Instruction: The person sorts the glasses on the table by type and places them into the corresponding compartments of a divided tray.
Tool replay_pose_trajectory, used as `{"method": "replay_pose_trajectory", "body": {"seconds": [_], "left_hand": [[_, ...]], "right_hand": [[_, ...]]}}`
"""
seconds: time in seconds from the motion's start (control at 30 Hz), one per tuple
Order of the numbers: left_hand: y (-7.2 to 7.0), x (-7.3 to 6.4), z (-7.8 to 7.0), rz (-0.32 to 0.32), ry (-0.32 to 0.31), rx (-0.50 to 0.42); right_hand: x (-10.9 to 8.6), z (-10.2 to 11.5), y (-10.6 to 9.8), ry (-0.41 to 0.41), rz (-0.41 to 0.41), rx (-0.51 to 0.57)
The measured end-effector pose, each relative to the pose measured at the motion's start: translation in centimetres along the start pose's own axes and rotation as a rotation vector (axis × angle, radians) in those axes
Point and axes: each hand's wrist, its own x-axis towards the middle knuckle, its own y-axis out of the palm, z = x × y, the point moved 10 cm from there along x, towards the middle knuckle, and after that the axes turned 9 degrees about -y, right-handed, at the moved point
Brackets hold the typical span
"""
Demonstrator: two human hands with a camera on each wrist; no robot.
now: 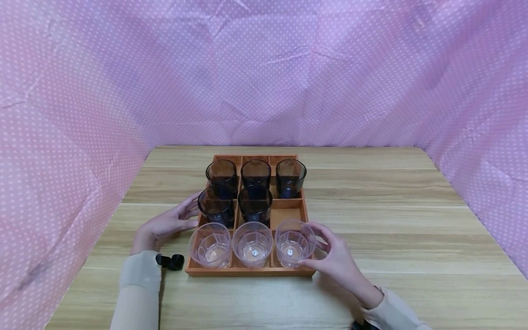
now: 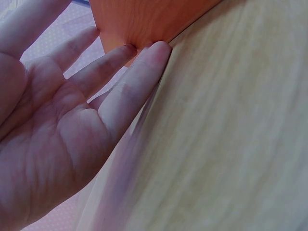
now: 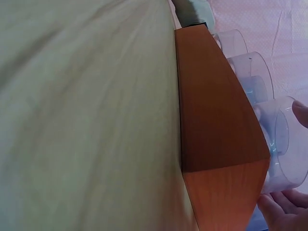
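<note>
A wooden divided tray (image 1: 247, 272) holds three clear cups across its front row. My right hand (image 1: 336, 259) holds the right-hand clear cup (image 1: 294, 243) by its side, thumb at the front and fingers behind. That clear cup (image 3: 293, 159) stands over the tray's edge in the right wrist view; its base is partly hidden. Beside it are the middle clear cup (image 1: 252, 247) and the left clear cup (image 1: 211, 247). My left hand (image 1: 171, 224) rests against the tray's left side, and in the left wrist view its straight fingertips (image 2: 156, 50) touch the wooden wall (image 2: 144, 19).
Several dark glasses fill the back and middle rows, among them a back-right glass (image 1: 290, 176) and a middle-row glass (image 1: 255, 204). The middle row's right compartment (image 1: 287, 213) has no glass. A wooden table (image 1: 392, 220) lies underneath, with a pink dotted cloth (image 1: 264, 82) around it.
</note>
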Motion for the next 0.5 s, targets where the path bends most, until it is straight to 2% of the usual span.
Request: {"method": "replay_pose_trajectory", "body": {"seconds": [0.5], "left_hand": [[-0.49,0.24,-0.13,0.012,-0.012,-0.005]], "right_hand": [[0.32,0.54,0.49,0.035,0.036,-0.069]]}}
